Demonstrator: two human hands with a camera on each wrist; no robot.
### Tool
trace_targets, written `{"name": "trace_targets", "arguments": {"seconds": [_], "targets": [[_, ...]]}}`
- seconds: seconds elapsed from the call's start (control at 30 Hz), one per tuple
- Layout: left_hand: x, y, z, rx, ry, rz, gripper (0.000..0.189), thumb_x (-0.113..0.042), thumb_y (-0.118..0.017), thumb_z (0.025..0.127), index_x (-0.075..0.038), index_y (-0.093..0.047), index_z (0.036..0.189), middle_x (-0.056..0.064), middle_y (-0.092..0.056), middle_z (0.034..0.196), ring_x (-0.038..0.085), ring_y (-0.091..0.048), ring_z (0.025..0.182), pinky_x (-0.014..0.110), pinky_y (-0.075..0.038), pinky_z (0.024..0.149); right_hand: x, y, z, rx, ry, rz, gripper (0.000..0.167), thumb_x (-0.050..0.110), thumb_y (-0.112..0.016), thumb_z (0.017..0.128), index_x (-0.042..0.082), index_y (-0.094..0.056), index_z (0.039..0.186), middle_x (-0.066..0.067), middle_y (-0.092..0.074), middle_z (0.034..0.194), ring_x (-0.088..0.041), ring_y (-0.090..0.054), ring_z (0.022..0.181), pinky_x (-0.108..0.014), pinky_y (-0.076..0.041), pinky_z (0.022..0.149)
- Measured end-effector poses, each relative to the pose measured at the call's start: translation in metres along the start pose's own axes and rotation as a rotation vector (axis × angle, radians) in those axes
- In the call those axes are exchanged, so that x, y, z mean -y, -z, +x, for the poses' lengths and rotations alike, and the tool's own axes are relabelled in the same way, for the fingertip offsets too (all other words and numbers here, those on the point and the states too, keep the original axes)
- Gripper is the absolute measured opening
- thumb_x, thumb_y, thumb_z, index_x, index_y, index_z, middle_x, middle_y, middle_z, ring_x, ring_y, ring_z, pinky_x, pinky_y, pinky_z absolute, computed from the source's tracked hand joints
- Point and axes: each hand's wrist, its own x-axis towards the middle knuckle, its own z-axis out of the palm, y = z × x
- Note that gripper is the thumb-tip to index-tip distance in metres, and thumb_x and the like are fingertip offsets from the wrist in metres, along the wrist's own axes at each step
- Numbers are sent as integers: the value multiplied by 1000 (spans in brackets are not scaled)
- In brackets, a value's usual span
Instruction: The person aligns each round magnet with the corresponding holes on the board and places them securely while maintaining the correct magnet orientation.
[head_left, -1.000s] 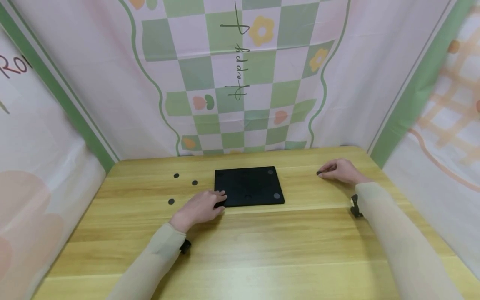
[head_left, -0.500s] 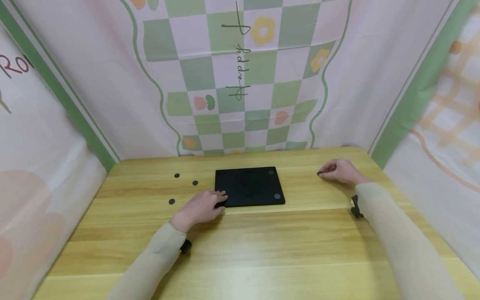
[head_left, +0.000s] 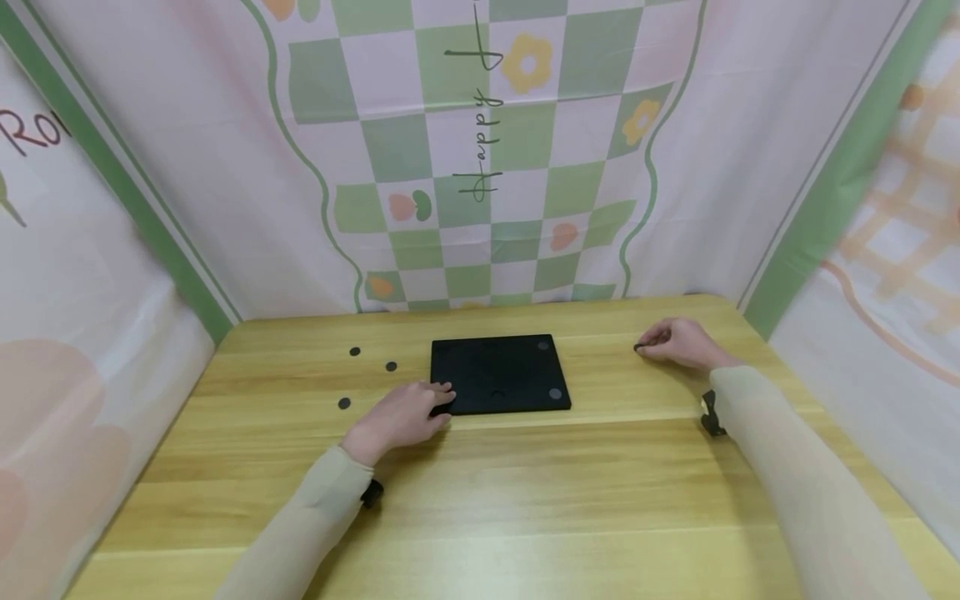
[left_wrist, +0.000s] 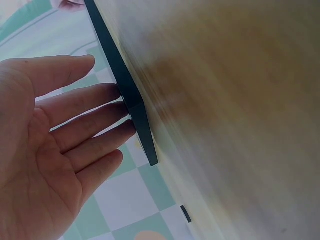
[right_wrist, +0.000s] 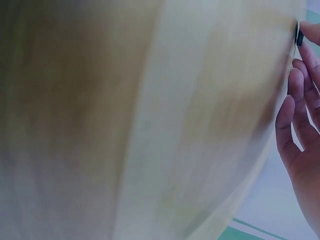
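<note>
A thin black rectangular panel (head_left: 498, 371) lies flat on the table, with greyish round spots at its two right corners. My left hand (head_left: 400, 414) rests its fingertips on the panel's near left corner. In the left wrist view those fingers (left_wrist: 92, 122) are nearly straight against the panel's edge (left_wrist: 129, 92), thumb held apart. Off to the right of the panel, my right hand (head_left: 686, 342) pinches a small black disc (head_left: 639, 347) between thumb and forefinger. The right wrist view shows that disc (right_wrist: 299, 38) at the tabletop, with the other fingers loosely bent.
Three small dark discs lie left of the panel: a back one (head_left: 355, 351), one close to the panel (head_left: 391, 367) and a nearer one (head_left: 344, 403). The wooden table (head_left: 495, 500) ends at a patterned cloth backdrop (head_left: 480, 250), with cloth on both sides too.
</note>
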Motion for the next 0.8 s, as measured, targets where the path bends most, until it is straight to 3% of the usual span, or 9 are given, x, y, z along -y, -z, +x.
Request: {"name": "trace_targets", "arguments": {"seconds": [0.13,0.37,0.4,0.6,0.7,0.8], "targets": [[0,0,0,3,2,0,38,-27,-56,96,-9,-59,130,9,-53,138,29,-57,119,30,-49,76,2,-1,1,-8,-11,2,26,30,-74,82,7,-73,94,-9,-71,93,-17,-61,80,-29,-47,73],[0,0,0,7,2,4,38,-27,-55,96,-8,-59,130,9,-52,139,29,-64,102,28,-47,66,8,-3,4,-34,-20,33,26,31,-75,82,8,-73,94,-9,-71,92,-13,-60,78,-24,-46,71],[0,0,0,5,1,8,38,-27,-56,96,-9,-59,129,9,-52,138,29,-63,106,27,-46,66,9,-3,4,-37,-17,35,26,31,-75,82,8,-73,94,-9,-71,92,-13,-60,78,-23,-46,71],[-1,1,1,10,7,-10,39,-26,-56,96,-8,-59,130,10,-52,139,23,-63,78,25,-40,56,11,-5,9,-46,-4,45,27,32,-75,82,9,-73,95,-9,-71,92,-12,-60,78,-23,-46,71],[-1,2,1,15,12,-20,39,-26,-56,96,-8,-58,130,10,-51,140,15,-51,59,25,-36,51,13,-6,10,-43,2,51,26,29,-74,82,7,-73,96,-10,-71,94,-14,-59,79,-24,-45,71],[-1,1,1,19,17,-14,39,-26,-56,96,-9,-58,131,9,-51,140,9,-45,52,24,-34,49,15,-8,12,-53,13,52,24,26,-74,82,7,-73,96,-11,-71,94,-15,-59,79,-23,-46,71]]}}
